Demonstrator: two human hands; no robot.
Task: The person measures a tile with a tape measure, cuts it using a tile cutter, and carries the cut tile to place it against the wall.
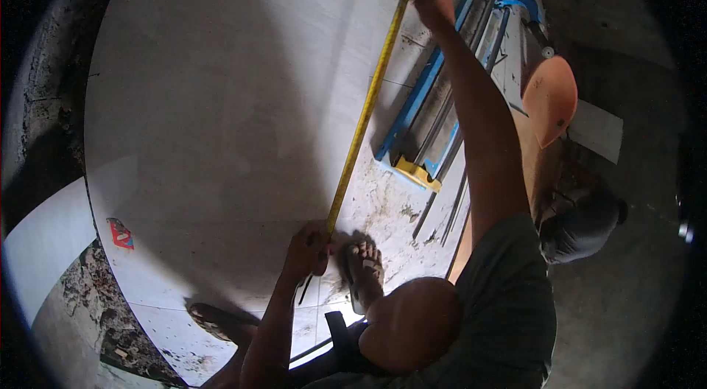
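Tape [366, 113] btwn L hand [305, 249], R hand [431, 7]; long axis diag, up-R

The left hand [307, 247] hides 1 end of the yellow tape [368, 105].

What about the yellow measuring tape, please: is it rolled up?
No, the yellow measuring tape is stretched out straight between the left hand and the right hand.
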